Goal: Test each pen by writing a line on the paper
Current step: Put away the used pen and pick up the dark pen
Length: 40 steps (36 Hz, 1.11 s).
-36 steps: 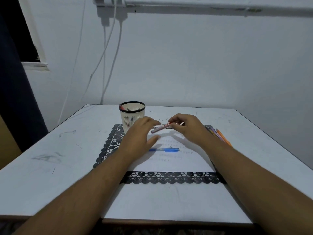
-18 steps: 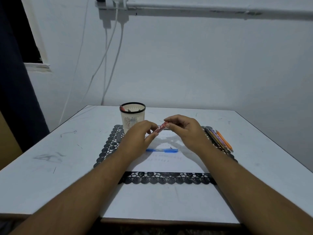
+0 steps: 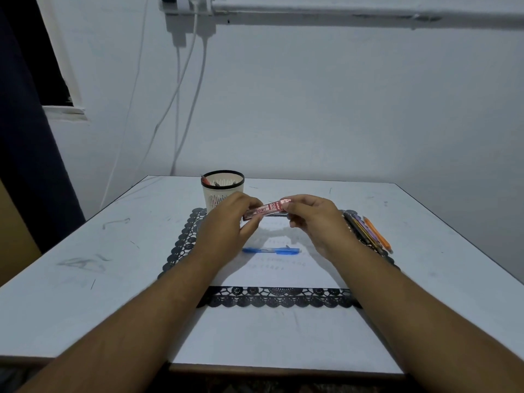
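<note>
Holder [image 3: 223, 191]: pens remain inside, untested
Left hand [image 3: 226, 228]: fingers pinch left end of red pen [image 3: 266, 209], raised over paper [image 3: 280, 268]
Right hand [image 3: 314, 219]: pinches other end
Paper: faint lines present; blue pen [image 3: 270, 251] resting on it
Pens at right [image 3: 368, 232]: probably tested

Black lace mat [image 3: 181, 245] on white table [image 3: 85, 279], wall cables [image 3: 195, 89] behind.
</note>
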### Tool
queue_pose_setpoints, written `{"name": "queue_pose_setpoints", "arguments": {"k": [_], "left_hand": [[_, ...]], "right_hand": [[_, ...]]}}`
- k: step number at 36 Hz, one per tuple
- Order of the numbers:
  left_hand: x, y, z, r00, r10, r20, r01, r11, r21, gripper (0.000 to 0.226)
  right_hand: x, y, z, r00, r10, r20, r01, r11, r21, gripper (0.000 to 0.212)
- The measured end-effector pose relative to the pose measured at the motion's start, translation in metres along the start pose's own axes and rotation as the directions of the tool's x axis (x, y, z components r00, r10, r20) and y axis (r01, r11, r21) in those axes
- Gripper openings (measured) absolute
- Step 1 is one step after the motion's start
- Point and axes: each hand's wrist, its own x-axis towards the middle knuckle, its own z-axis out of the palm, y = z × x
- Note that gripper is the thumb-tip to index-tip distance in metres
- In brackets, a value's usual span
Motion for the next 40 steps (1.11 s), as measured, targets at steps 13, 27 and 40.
{"name": "queue_pose_setpoints", "arguments": {"k": [13,27,40], "left_hand": [[0.003,0.024,-0.006,0.963,-0.268,-0.018,0.178,0.686,-0.705,0.016],[0.005,0.017,-0.008,0.965,-0.257,-0.049,0.156,0.715,-0.682,0.010],[0.002,0.012,-0.012,0.955,-0.297,0.017,0.240,0.737,-0.632,0.019]], "right_hand": [[0.002,0.020,0.017,0.839,0.458,0.293,-0.543,0.687,0.483,0.011],[-0.002,0.015,0.019,0.827,0.464,0.316,-0.561,0.659,0.501,0.013],[0.003,0.011,0.007,0.896,0.416,0.157,-0.437,0.763,0.475,0.012]]}}
